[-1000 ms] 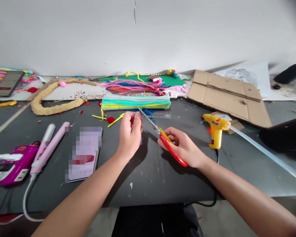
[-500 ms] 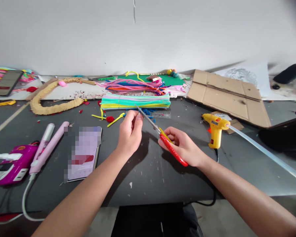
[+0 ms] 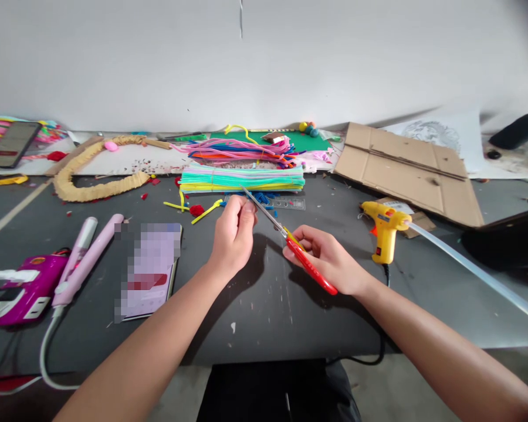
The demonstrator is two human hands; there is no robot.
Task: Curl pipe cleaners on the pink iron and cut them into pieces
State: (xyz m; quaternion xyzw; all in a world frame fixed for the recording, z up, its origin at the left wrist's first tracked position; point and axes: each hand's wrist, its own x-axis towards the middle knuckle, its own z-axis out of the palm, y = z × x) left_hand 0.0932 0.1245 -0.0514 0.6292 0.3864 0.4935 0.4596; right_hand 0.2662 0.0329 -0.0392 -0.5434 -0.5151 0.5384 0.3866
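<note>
In my right hand (image 3: 323, 258) is a pair of scissors (image 3: 310, 266) with red and yellow handles, its blades pointing up and left. The blade tips reach the fingers of my left hand (image 3: 234, 234). That hand is closed in a pinch, thumb against forefinger, and what lies between them is too small or hidden to name. Just beyond the hands is a bundle of turquoise, yellow and pale pipe cleaners (image 3: 242, 179). Small blue cut pieces (image 3: 264, 199) lie on a clear ruler (image 3: 290, 204) beside it. A red fuzzy ball (image 3: 196, 210) and yellow stems (image 3: 206, 212) sit to the left.
A yellow glue gun (image 3: 385, 225) with a long glue stick stands right, before folded cardboard (image 3: 405, 170). Leftward are a phone (image 3: 152, 275), a pink hair straightener (image 3: 85, 264) and a purple power strip (image 3: 30, 287). A curved tan wrapped piece (image 3: 92, 190) lies behind them.
Hardly anything differs. My hands and the scissors keep nearly the same place and pose, with only a slight shift of the camera view.
</note>
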